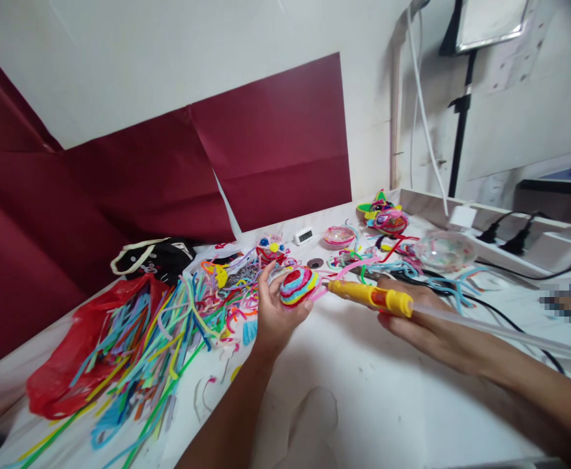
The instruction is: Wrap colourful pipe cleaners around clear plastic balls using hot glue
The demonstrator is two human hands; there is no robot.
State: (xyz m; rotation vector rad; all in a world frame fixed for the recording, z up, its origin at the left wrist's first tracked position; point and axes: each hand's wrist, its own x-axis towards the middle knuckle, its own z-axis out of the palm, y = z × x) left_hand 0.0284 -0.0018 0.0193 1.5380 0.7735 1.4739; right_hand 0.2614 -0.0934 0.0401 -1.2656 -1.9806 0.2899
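My left hand (273, 312) is closed around a small round ball of coiled pipe cleaners (298, 285) in pink, blue, yellow and red, held above the white table (364, 391). My right hand (415, 319) grips a yellow and orange glue gun (371, 296) with a clear glue stick (500, 332) trailing back along my forearm. The gun's tip points left and sits right next to the ball.
A heap of coloured pipe cleaners (168, 332) spills from a red plastic bag (70, 365) at left. Finished pipe-cleaner figures (383, 218), small clear bowls (444, 251), a black bag (156, 257), a small white clock (304, 235) and a power strip with cables (515, 244) lie farther back.
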